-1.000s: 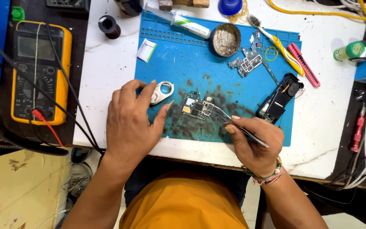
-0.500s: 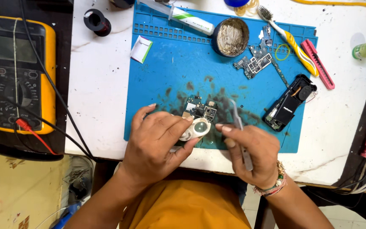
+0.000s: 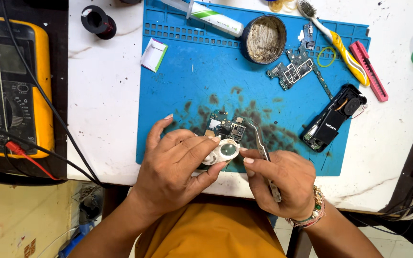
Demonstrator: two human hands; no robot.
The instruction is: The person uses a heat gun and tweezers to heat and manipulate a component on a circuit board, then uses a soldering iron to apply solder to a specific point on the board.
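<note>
My left hand (image 3: pixel 178 165) holds a small white folding magnifier (image 3: pixel 224 151) at the near edge of the blue work mat (image 3: pixel 192 81). Its round lens faces up. My right hand (image 3: pixel 278 179) grips metal tweezers (image 3: pixel 262 150) and its fingertips touch the magnifier's rim. The tweezer tips reach toward a small dark circuit board (image 3: pixel 225 128) lying on the mat just beyond both hands.
A yellow multimeter (image 3: pixel 13 81) with red and black leads lies at the left. On or near the mat: round tin (image 3: pixel 264 39), second circuit board (image 3: pixel 295 70), opened phone body (image 3: pixel 333 124), toothbrush (image 3: pixel 331 36), pink cutter (image 3: pixel 369 76), white tube (image 3: pixel 213 16), black tape roll (image 3: pixel 99 21).
My left hand picked the magnifier up from the mat and brought it toward me. My right hand, still holding the tweezers, moved in to meet it.
</note>
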